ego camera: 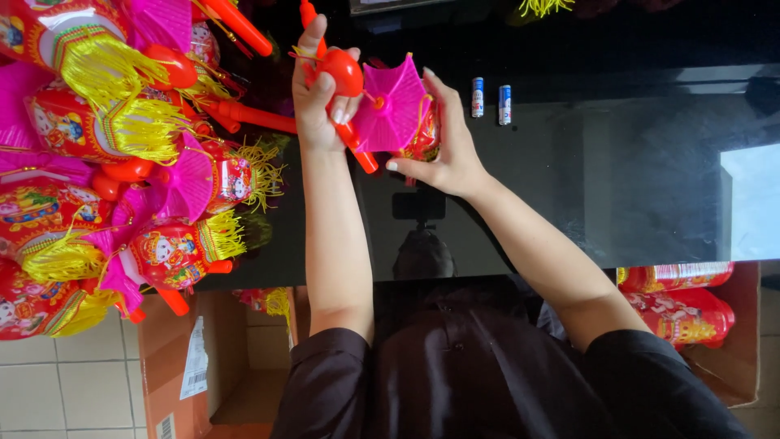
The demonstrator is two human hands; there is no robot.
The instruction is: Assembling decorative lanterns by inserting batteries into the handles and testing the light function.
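Over black table (569, 187): toy lantern (398, 110) under assembly
Left hand (318, 97): closed on red handle (345, 77)
Right hand (443, 146): cupped round lantern body — holding
Next: handle needs seating — steady alignment

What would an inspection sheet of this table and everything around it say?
Surface: glossy black table, reflective.
Job's things: toy lantern with pink top and red body, on a red handle.
Clutter: pile of finished lanterns with yellow tassels at the table's left end; two batteries beyond the hands.
Grippers: left hand grips the handle; right hand cups the lantern body.
Cables: nothing seen.
Surroundings: tiled floor; open cardboard box at the left; packaged lanterns in a box at the right.
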